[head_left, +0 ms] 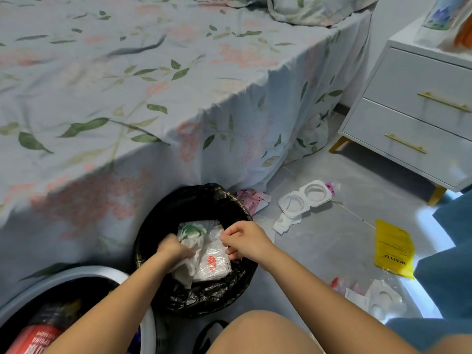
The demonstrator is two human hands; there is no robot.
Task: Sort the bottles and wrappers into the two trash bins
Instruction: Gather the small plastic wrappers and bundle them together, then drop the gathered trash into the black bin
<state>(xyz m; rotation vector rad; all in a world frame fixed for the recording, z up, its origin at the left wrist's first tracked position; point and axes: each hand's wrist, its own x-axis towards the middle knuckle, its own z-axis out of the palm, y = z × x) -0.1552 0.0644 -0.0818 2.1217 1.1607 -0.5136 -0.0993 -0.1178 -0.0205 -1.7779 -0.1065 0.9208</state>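
Note:
A bin lined with a black bag (194,200) stands on the floor by the bed. Inside lie clear and white wrappers (212,261) with red and green print. My left hand (173,249) reaches into the bin and grips a crumpled white wrapper (184,269). My right hand (245,241) hovers over the bin's right rim with fingers curled, holding nothing I can see. A second, grey-rimmed bin (84,273) at the lower left holds a bottle with a red label (33,338).
On the floor to the right lie a white plastic tray with two round wells (304,198), a pink wrapper (251,198), a yellow packet (393,249) and clear wrappers (378,297). A white nightstand (413,118) stands at the right. The bed (127,85) fills the back.

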